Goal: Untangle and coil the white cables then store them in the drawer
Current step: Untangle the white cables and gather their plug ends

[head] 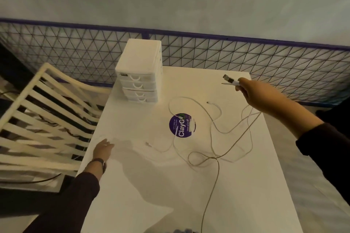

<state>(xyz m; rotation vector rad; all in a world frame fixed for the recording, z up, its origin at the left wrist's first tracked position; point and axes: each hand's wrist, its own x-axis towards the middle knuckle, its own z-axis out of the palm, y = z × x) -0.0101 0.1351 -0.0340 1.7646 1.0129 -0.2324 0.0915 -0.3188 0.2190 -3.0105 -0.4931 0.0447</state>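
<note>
Tangled white cables point(214, 130) lie looped across the middle and right of the white table point(170, 195). My right hand point(253, 91) is stretched out over the far right of the table, shut on a USB plug end point(230, 80) of one cable, held up off the surface. One strand runs from that hand down through the tangle towards the table's near edge. My left hand point(103, 150) rests flat and open at the table's left edge, holding nothing. A small white drawer unit point(140, 73) with several closed drawers stands at the far left corner.
A round purple sticker point(182, 125) is stuck at the table's centre under the cables. A white slatted chair point(43, 119) stands close against the left side. A wire mesh fence point(246, 58) runs behind the table.
</note>
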